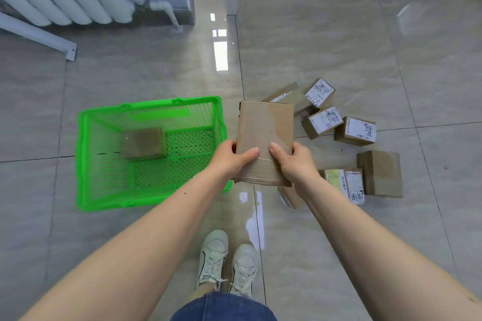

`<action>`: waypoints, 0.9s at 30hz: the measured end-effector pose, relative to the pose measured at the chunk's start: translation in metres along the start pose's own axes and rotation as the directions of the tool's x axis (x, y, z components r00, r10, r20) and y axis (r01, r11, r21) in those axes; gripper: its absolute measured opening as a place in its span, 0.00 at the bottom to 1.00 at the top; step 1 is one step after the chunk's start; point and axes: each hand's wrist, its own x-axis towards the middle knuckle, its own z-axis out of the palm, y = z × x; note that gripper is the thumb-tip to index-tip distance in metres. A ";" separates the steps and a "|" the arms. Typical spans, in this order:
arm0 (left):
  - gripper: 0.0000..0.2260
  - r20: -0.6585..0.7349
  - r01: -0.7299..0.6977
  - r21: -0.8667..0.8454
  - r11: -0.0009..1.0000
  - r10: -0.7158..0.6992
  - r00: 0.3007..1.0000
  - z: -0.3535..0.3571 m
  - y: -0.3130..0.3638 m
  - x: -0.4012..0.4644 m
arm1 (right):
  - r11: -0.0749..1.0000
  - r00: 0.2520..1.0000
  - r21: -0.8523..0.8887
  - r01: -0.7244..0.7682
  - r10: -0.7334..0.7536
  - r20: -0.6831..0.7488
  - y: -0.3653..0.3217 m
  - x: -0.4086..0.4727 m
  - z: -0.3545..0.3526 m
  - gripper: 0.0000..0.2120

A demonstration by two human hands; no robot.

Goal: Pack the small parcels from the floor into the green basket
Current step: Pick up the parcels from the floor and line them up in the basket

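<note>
My left hand [236,157] and right hand [292,161] clamp the flat parcel [264,135] by its near end, ready to swing it left into the green basket [86,154].

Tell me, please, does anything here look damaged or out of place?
Nothing looks damaged. The brown cardboard parcels lie scattered at mixed angles on the tiled floor, as expected before packing; one already sits in the green plastic basket.

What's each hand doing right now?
Left hand: closed on the near left side of the flat cardboard parcel, thumb on top.
Right hand: closed on the same parcel's near right side, thumb on top.
</note>
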 end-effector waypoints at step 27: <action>0.20 -0.322 0.067 -0.064 0.996 -0.084 0.943 -0.232 -0.084 0.044 | 0.831 0.993 -0.544 0.116 -0.109 0.046 -0.085 0.007 0.218 0.26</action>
